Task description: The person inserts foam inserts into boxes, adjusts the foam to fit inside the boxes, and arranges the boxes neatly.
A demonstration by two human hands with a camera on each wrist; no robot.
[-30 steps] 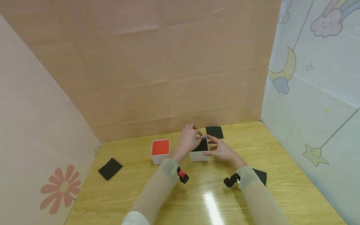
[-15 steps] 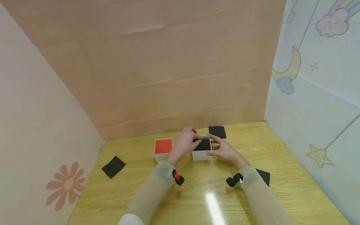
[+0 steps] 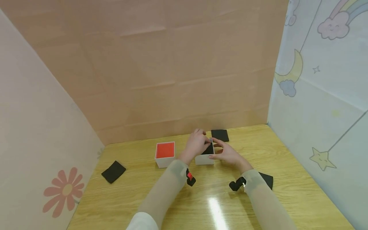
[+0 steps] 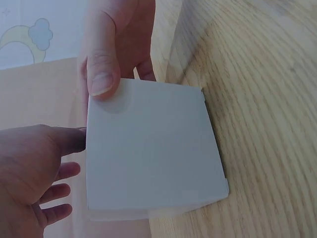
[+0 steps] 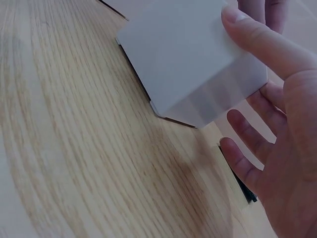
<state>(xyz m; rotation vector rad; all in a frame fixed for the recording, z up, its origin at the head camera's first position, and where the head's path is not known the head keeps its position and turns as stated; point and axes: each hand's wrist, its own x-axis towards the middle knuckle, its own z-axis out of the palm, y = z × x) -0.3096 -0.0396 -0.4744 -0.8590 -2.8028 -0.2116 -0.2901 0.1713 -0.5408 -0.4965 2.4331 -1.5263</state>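
Note:
A white square box [image 3: 204,160] with a black lining [image 3: 209,149] inside stands on the wooden table. My right hand [image 3: 229,154] holds it from the right, thumb on the front face and a finger at the back rim. The right wrist view shows the thumb [image 5: 257,37] against the box wall and the lower fingers spread loosely beside it. Over the box opening is my left hand [image 3: 196,144], with thumb and forefinger reaching to the black lining. Its other fingers stay relaxed outside the rim in the left wrist view; the tips within the box are hidden there.
Left of the box stands a second white box [image 3: 165,162] with a red top or lining. Dark square pieces lie around: one at the left [image 3: 113,172], one behind the box [image 3: 220,135], and one partly under the right forearm [image 3: 267,180]. Papered walls enclose the table.
My left hand shifted slightly left, uncovering more of the black lining, then came back right over the opening. The right hand has kept its hold on the box, which stays in place.

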